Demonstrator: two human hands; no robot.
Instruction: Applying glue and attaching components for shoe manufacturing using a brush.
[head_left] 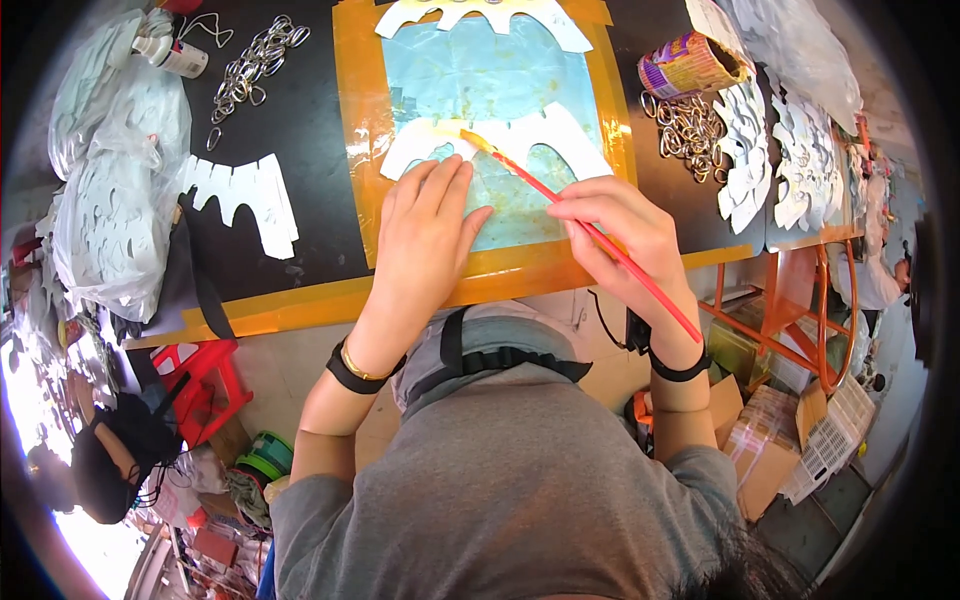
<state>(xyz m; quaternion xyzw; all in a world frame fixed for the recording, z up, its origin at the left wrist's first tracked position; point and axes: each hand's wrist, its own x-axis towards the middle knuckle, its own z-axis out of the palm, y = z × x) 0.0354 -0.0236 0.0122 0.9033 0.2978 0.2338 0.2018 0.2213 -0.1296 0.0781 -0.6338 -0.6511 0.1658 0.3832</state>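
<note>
A scalloped white cut-out piece (pixel 560 140) lies across the pale blue, glossy work sheet (pixel 490 75). My left hand (pixel 425 225) rests flat with its fingertips on the near edge of this piece, fingers stretched out. In my right hand (pixel 635 245) is a red-handled paintbrush (pixel 535 183), gripped like a pen. The brush's yellowish bristles touch the white piece just beyond my left fingertips, where its surface looks yellowish. A second scalloped white piece (pixel 550 20) lies at the far end of the sheet.
Orange tape (pixel 360 130) borders the sheet. To the left lie stacked white pieces (pixel 262 200), metal rings (pixel 250 75), a plastic bag of pieces (pixel 115 230) and a bottle (pixel 180 58). On the right are a wrapped container (pixel 690 68), more rings (pixel 688 135) and white pieces (pixel 745 160).
</note>
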